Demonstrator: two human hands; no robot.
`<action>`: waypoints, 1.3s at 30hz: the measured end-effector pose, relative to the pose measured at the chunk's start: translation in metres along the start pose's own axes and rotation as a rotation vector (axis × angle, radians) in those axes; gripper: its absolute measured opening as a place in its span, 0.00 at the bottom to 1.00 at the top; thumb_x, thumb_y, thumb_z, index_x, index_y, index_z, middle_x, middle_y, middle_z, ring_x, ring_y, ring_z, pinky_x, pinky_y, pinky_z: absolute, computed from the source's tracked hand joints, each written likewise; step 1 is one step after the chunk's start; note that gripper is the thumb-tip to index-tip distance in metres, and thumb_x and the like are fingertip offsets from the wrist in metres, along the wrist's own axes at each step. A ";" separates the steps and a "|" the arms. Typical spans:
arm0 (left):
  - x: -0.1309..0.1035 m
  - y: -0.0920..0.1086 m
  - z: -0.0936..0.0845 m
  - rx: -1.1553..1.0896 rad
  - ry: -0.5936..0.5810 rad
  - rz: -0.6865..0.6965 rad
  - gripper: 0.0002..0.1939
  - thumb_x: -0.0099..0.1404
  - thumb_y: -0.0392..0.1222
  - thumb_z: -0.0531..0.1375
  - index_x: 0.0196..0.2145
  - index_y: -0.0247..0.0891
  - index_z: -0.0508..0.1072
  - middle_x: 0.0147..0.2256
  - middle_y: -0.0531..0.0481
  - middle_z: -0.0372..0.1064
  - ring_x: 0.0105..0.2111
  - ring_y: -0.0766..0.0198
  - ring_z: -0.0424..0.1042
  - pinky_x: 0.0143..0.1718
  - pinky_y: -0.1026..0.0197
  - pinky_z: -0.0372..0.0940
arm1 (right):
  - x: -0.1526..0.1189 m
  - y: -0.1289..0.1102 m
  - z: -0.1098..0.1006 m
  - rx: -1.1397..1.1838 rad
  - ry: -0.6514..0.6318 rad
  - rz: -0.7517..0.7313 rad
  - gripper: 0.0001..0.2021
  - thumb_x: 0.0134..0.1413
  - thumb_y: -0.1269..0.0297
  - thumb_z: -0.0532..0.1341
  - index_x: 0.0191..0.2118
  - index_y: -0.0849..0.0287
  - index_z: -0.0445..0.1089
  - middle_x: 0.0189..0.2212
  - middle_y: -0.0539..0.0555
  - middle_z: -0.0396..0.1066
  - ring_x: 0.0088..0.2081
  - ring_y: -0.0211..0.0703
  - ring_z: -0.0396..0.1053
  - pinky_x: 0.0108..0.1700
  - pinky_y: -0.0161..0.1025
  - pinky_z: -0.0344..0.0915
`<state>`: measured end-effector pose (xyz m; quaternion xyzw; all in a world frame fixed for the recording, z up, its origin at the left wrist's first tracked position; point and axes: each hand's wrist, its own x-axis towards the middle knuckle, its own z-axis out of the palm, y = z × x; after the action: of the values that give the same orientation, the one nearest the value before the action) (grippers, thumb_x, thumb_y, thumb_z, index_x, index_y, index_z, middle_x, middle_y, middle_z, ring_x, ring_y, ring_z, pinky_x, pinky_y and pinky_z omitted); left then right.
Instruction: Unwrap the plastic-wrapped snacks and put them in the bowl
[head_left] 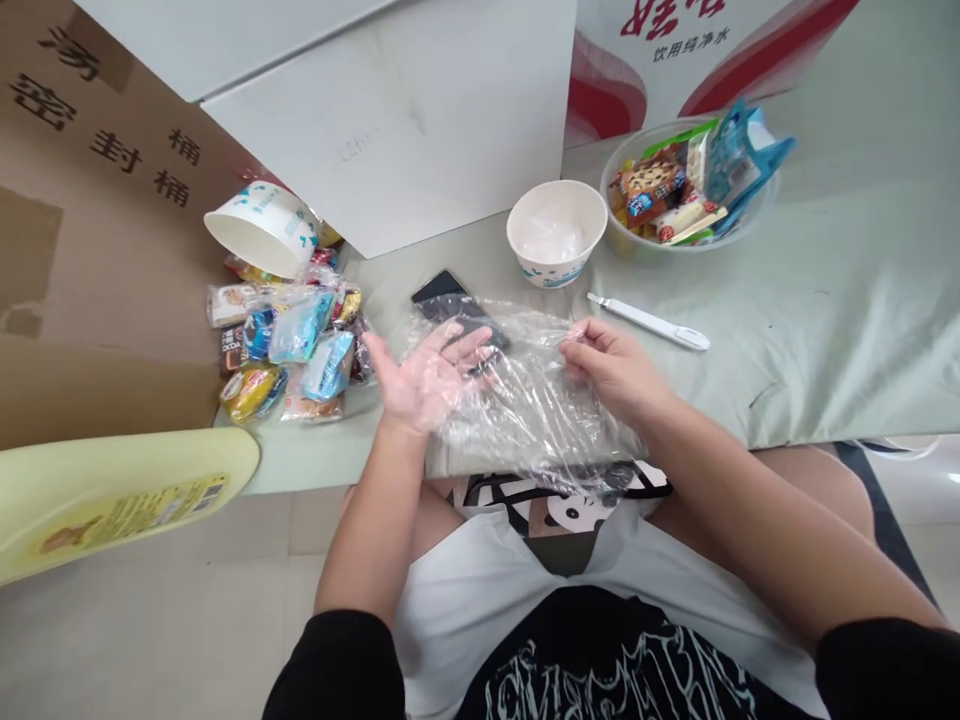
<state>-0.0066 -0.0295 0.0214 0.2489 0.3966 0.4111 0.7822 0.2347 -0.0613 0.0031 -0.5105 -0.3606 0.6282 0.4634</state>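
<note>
While a cardboard box (pixel 97 260) and a pale yellow container (pixel 150 480) are seen at far left, a heap of wrapped snacks (pixel 300 345) is parked on the surface (pixel 825 340), topped at the back by a tilted paper bowl (pixel 274 222). Next, the left hand (pixel 427 385) is held open, palm up, fingers spread, touched by clear plastic film (pixel 525 415). A dark phone (pixel 441 287) is partly covered by that film, which is spread between both hands at the near edge. Behind it, an upright paper bowl (pixel 553 272) can be seen, and its upper right is pinched by the right hand (pixel 611 365). Further right, a white tool (pixel 652 322) and a snack-filled clear bowl (pixel 649 240) are spotted
</note>
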 end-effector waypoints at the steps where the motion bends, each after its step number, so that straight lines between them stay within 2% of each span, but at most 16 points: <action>1: 0.001 0.001 0.004 0.058 0.003 0.015 0.31 0.56 0.70 0.64 0.42 0.39 0.76 0.48 0.37 0.80 0.42 0.51 0.80 0.42 0.49 0.76 | 0.003 -0.002 -0.005 0.010 0.053 -0.046 0.17 0.47 0.54 0.72 0.29 0.54 0.63 0.22 0.44 0.63 0.24 0.33 0.62 0.26 0.33 0.63; 2: 0.002 -0.001 0.007 0.132 -0.005 0.006 0.32 0.51 0.65 0.70 0.43 0.38 0.77 0.48 0.37 0.80 0.44 0.49 0.80 0.43 0.49 0.76 | 0.007 -0.004 -0.010 0.017 0.087 -0.073 0.17 0.46 0.54 0.72 0.29 0.54 0.63 0.24 0.44 0.64 0.25 0.34 0.65 0.29 0.34 0.67; 4: 0.006 -0.006 0.009 0.263 0.011 -0.028 0.28 0.43 0.54 0.77 0.39 0.36 0.78 0.40 0.39 0.81 0.38 0.53 0.81 0.36 0.56 0.75 | 0.011 -0.009 -0.021 0.036 0.137 -0.113 0.17 0.45 0.54 0.72 0.36 0.51 0.66 0.29 0.45 0.68 0.27 0.36 0.69 0.32 0.37 0.71; 7: 0.010 -0.012 0.010 0.289 0.140 -0.004 0.18 0.51 0.53 0.72 0.30 0.36 0.76 0.27 0.46 0.79 0.25 0.61 0.78 0.27 0.63 0.72 | 0.014 -0.013 -0.036 0.048 0.188 -0.204 0.24 0.53 0.45 0.67 0.52 0.41 0.63 0.45 0.49 0.73 0.36 0.42 0.77 0.37 0.43 0.76; 9: 0.010 -0.012 0.012 0.243 0.181 0.024 0.18 0.57 0.56 0.68 0.29 0.37 0.75 0.26 0.48 0.78 0.24 0.62 0.78 0.26 0.62 0.72 | 0.013 -0.012 -0.040 0.031 0.171 -0.239 0.28 0.57 0.40 0.62 0.60 0.38 0.57 0.50 0.53 0.73 0.43 0.47 0.78 0.41 0.46 0.77; 12: 0.009 -0.008 0.016 0.203 0.180 0.039 0.22 0.61 0.62 0.63 0.30 0.38 0.75 0.27 0.47 0.79 0.24 0.61 0.78 0.26 0.61 0.73 | 0.005 -0.007 -0.036 -0.055 0.104 -0.190 0.34 0.57 0.44 0.65 0.65 0.41 0.53 0.45 0.53 0.77 0.38 0.48 0.79 0.38 0.46 0.77; 15: 0.008 -0.006 0.017 0.195 0.215 0.071 0.23 0.64 0.62 0.61 0.27 0.37 0.73 0.26 0.47 0.78 0.24 0.61 0.79 0.27 0.61 0.73 | -0.002 -0.003 -0.029 -0.175 0.157 -0.214 0.34 0.59 0.51 0.65 0.66 0.43 0.52 0.37 0.51 0.78 0.29 0.44 0.76 0.34 0.45 0.75; 17: 0.007 -0.006 0.015 0.172 0.238 0.130 0.20 0.65 0.58 0.62 0.27 0.37 0.73 0.26 0.49 0.78 0.25 0.62 0.79 0.30 0.61 0.74 | -0.004 -0.003 -0.027 -0.208 0.192 -0.299 0.34 0.61 0.51 0.63 0.68 0.42 0.49 0.38 0.51 0.78 0.30 0.44 0.77 0.36 0.45 0.75; 19: 0.005 -0.005 0.012 0.149 0.228 0.163 0.19 0.66 0.57 0.61 0.29 0.38 0.74 0.28 0.49 0.80 0.26 0.61 0.80 0.31 0.59 0.75 | -0.006 -0.005 -0.027 -0.239 0.123 -0.352 0.39 0.59 0.51 0.65 0.70 0.41 0.47 0.41 0.51 0.78 0.35 0.45 0.78 0.39 0.46 0.76; 22: 0.005 -0.001 0.007 0.199 0.259 0.157 0.21 0.65 0.60 0.62 0.30 0.38 0.74 0.28 0.48 0.80 0.25 0.61 0.79 0.25 0.62 0.73 | -0.008 -0.006 -0.026 -0.275 0.014 -0.355 0.37 0.56 0.52 0.68 0.67 0.43 0.53 0.36 0.49 0.77 0.31 0.44 0.77 0.36 0.45 0.76; 25: 0.007 0.002 0.002 0.285 0.361 0.234 0.23 0.62 0.63 0.65 0.28 0.37 0.74 0.21 0.51 0.75 0.16 0.67 0.72 0.14 0.69 0.61 | -0.009 -0.010 -0.027 -0.227 0.168 -0.431 0.20 0.60 0.53 0.63 0.57 0.44 0.64 0.29 0.46 0.73 0.19 0.37 0.66 0.25 0.40 0.69; 29: 0.005 0.004 -0.002 0.331 0.367 0.362 0.24 0.59 0.63 0.67 0.24 0.38 0.72 0.13 0.55 0.66 0.10 0.71 0.62 0.10 0.71 0.53 | -0.011 -0.017 -0.028 -0.212 0.349 -0.494 0.07 0.62 0.56 0.61 0.44 0.47 0.68 0.28 0.46 0.70 0.14 0.31 0.53 0.16 0.36 0.56; 31: 0.003 0.006 -0.003 0.324 0.339 0.366 0.22 0.57 0.62 0.69 0.27 0.38 0.74 0.13 0.57 0.65 0.10 0.72 0.62 0.11 0.71 0.54 | -0.013 -0.018 -0.027 -0.242 0.378 -0.499 0.05 0.62 0.57 0.60 0.41 0.49 0.70 0.29 0.48 0.71 0.14 0.31 0.54 0.15 0.36 0.53; 34: 0.001 0.006 -0.005 0.343 0.265 0.188 0.23 0.52 0.56 0.73 0.38 0.38 0.75 0.19 0.54 0.74 0.15 0.68 0.71 0.14 0.71 0.60 | -0.010 -0.016 -0.027 -0.246 0.426 -0.481 0.05 0.62 0.60 0.59 0.37 0.51 0.73 0.32 0.50 0.74 0.16 0.31 0.57 0.16 0.37 0.54; 37: -0.001 0.005 -0.007 0.347 0.189 0.042 0.34 0.50 0.53 0.75 0.50 0.37 0.71 0.27 0.48 0.80 0.24 0.62 0.79 0.21 0.69 0.68 | -0.001 -0.012 -0.031 -0.188 0.490 -0.406 0.05 0.59 0.64 0.59 0.37 0.51 0.74 0.34 0.50 0.75 0.17 0.32 0.61 0.19 0.37 0.58; 39: -0.002 0.003 -0.005 0.330 0.122 0.038 0.46 0.48 0.51 0.76 0.60 0.42 0.63 0.31 0.48 0.81 0.29 0.58 0.82 0.26 0.65 0.73 | 0.005 -0.009 -0.034 -0.156 0.501 -0.378 0.06 0.59 0.63 0.59 0.39 0.51 0.73 0.36 0.51 0.76 0.19 0.33 0.64 0.21 0.37 0.62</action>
<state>-0.0130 -0.0289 0.0216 0.3560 0.5006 0.3696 0.6972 0.2695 -0.0542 0.0028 -0.6073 -0.3709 0.3560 0.6057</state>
